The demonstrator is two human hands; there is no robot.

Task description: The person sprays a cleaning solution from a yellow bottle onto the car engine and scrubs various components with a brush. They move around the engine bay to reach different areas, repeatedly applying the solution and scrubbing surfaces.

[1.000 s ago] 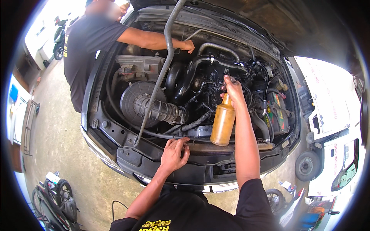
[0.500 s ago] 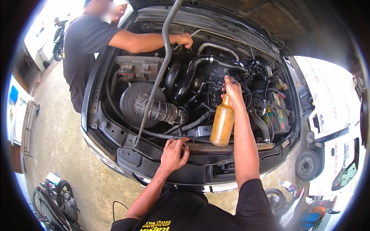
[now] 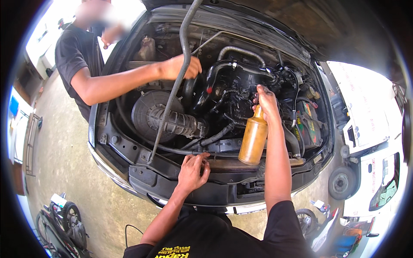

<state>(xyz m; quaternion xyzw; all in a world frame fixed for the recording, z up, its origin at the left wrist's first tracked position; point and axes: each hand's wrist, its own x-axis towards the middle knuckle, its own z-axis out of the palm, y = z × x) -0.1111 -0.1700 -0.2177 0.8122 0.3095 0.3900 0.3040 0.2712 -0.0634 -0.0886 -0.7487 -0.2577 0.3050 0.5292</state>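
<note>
My right hand [image 3: 266, 103] is closed around the neck of a yellowish-brown spray bottle [image 3: 253, 139], its fingers up at the spray head. The bottle is held over the engine [image 3: 241, 92], whose dark top looks wet and shiny. My left hand [image 3: 193, 173] rests on the front edge of the engine bay [image 3: 223, 165], thumb apart from the fingers, fingertips at a thin black hose. It holds nothing that I can see. Across the bay, a co-worker's hand [image 3: 183, 67] reaches over the engine's left side, near a small red spot [image 3: 209, 90].
A metal prop rod [image 3: 174, 90] slants across the bay below the raised hood [image 3: 344, 30]. A round air filter housing [image 3: 148, 114] sits at left, a battery [image 3: 309, 124] at right. Motorcycles [image 3: 64, 223] stand on the floor, and a white vehicle [image 3: 365, 129] is at right.
The co-worker has leaned back to the left, and their reaching hand has come lower and nearer. My right hand and the bottle have shifted slightly right. My left hand stays in place.
</note>
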